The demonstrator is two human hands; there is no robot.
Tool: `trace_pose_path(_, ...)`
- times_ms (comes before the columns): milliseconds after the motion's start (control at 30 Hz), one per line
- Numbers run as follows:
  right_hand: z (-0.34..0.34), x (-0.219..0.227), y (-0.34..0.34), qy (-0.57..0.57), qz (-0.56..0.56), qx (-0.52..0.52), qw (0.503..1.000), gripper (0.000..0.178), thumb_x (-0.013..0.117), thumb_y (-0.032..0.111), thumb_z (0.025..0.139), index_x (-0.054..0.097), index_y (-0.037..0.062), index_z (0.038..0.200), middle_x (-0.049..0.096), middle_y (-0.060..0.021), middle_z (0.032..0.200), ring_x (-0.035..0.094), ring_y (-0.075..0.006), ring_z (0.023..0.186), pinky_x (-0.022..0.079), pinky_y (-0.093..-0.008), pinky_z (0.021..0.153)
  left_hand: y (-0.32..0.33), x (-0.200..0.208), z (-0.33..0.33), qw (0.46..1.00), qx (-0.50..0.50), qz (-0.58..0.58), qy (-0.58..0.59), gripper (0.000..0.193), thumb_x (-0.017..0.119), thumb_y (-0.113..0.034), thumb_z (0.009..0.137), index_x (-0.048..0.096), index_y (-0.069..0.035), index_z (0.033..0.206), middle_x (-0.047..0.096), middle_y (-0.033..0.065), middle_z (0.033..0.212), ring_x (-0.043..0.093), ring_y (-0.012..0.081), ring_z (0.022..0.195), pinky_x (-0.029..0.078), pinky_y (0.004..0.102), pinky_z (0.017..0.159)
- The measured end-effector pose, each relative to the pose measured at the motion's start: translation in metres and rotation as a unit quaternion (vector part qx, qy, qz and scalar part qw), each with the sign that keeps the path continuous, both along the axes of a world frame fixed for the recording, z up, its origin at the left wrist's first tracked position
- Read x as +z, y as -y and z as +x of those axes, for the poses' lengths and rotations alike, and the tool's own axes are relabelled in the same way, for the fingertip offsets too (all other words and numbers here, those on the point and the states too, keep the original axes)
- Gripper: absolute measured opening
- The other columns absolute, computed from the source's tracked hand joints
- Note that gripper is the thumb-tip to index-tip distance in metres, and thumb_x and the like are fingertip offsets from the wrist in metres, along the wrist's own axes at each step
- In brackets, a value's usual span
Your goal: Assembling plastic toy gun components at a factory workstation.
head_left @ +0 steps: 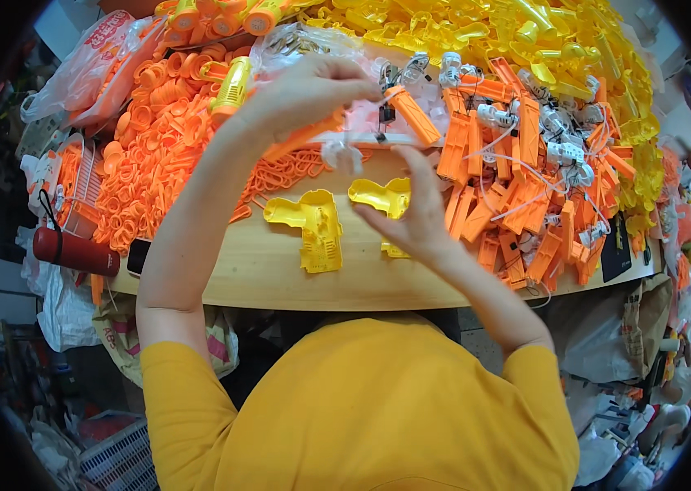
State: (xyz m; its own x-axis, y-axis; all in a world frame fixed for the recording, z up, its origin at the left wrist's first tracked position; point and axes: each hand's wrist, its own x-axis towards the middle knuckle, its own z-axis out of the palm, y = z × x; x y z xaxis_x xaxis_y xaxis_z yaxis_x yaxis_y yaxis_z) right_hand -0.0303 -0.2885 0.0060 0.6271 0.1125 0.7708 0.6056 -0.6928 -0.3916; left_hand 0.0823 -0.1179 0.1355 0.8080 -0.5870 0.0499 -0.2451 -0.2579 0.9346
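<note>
Currently your left hand (305, 94) is raised above the surface (264, 270), fingers curled around an orange bar (412, 114) with a small wired part at its near end. Your right hand (415, 209) is lifted below it, fingers extended upward and spread, index tip just under the bar; it appears to grip nothing, though the palm side is hidden. Two yellow shells (313, 229) lie on the surface beneath both hands. Keep the bar level and steady, guide the wire (517, 168) clear of the orange pile (517, 213) to your right, and hold the work over the shells.
</note>
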Motion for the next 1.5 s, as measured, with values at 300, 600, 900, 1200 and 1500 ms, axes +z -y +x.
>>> trace_pose_path(300,-0.017,-0.018,-0.02,-0.336,0.493,0.152,0.788,0.043,0.071,0.003,0.086,0.043,0.0052,0.118,0.061,-0.0073,0.093,0.066,-0.0154,0.074,0.054,-0.028,0.068,-0.007,-0.023,-0.03,0.987,-0.099,0.074,-0.103,0.032,0.073,-0.026,0.085,0.065,-0.004,0.106,0.06,-0.0021,0.088,0.054,0.005,0.081,0.044,0.0212,0.071)
trace_pose_path(600,-0.02,-0.003,0.002,-0.444,0.503,0.152,0.726,0.037,0.076,0.006,0.082,0.047,0.0058,0.103,0.064,-0.0074,0.081,0.067,-0.016,0.067,0.056,-0.0285,0.058,-0.056,-0.089,-0.084,0.983,-0.05,0.172,0.027,0.063,0.08,-0.012,0.066,0.041,-0.003,0.115,0.049,0.0088,0.096,0.054,0.0193,0.087,0.047,0.0326,0.077)
trace_pose_path(900,-0.027,-0.005,-0.017,-0.25,0.155,0.025,0.955,0.014,0.074,0.007,0.077,0.064,0.0016,0.084,0.062,-0.0004,0.072,0.056,-0.0031,0.06,0.044,-0.0204,0.053,-0.062,-0.121,-0.107,0.984,0.134,0.072,0.098,0.043,0.073,-0.01,0.071,0.042,-0.001,0.099,0.051,0.0121,0.091,0.054,0.0243,0.084,0.048,0.0345,0.077)
trace_pose_path(1200,-0.017,-0.008,0.013,-0.45,0.368,0.167,0.796,0.015,0.068,0.015,0.084,0.066,0.0028,0.093,0.057,-0.003,0.072,0.057,-0.0093,0.056,0.045,-0.0239,0.049,-0.053,-0.121,-0.117,0.98,0.135,0.051,0.134,0.036,0.068,-0.011,0.078,0.055,0.003,0.108,0.065,0.0173,0.1,0.065,0.028,0.093,0.051,0.0365,0.083)
trace_pose_path(1500,-0.01,0.005,0.013,-0.4,0.56,0.434,0.581,0.078,0.052,0.023,0.098,-0.001,0.0243,0.156,0.053,-0.0075,0.073,0.053,-0.0148,0.052,0.049,-0.0285,0.047,-0.03,-0.118,-0.121,0.957,0.013,-0.043,-0.287,0.029,0.052,-0.014,0.093,0.057,0.0,0.117,0.065,0.0075,0.097,0.062,0.0107,0.08,0.052,0.025,0.072)
